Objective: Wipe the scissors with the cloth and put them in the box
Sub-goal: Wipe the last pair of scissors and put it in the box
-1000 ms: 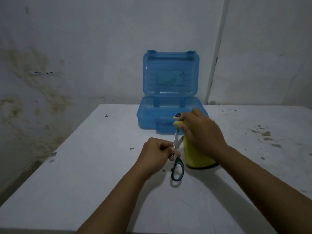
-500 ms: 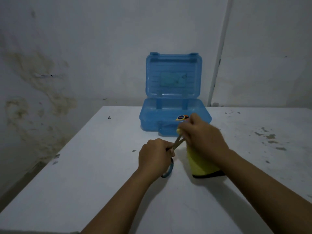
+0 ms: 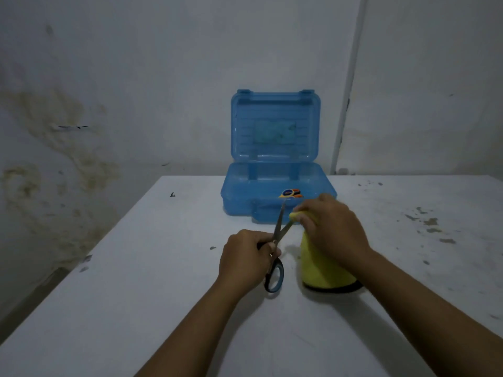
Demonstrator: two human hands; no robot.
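Note:
My left hand (image 3: 246,258) grips the scissors (image 3: 278,235) by their black and blue handles, one handle loop hanging below the fist. The blades are spread apart and point up and away towards the box. My right hand (image 3: 333,229) pinches the yellow cloth (image 3: 324,273) around the tip of the right blade; the rest of the cloth hangs down to the table, showing a dark edge at its bottom. The blue translucent box (image 3: 275,191) stands behind the hands with its lid raised upright.
The white table (image 3: 163,295) carries dark specks and stains, mostly on the right side. A small orange and blue item (image 3: 290,193) lies inside the box near its front wall. A stained wall rises right behind the table.
The scissor blades have spread apart from shut. My right hand with the cloth has stayed at the blade tip. The view has tilted slightly, so the box sits lower in the frame.

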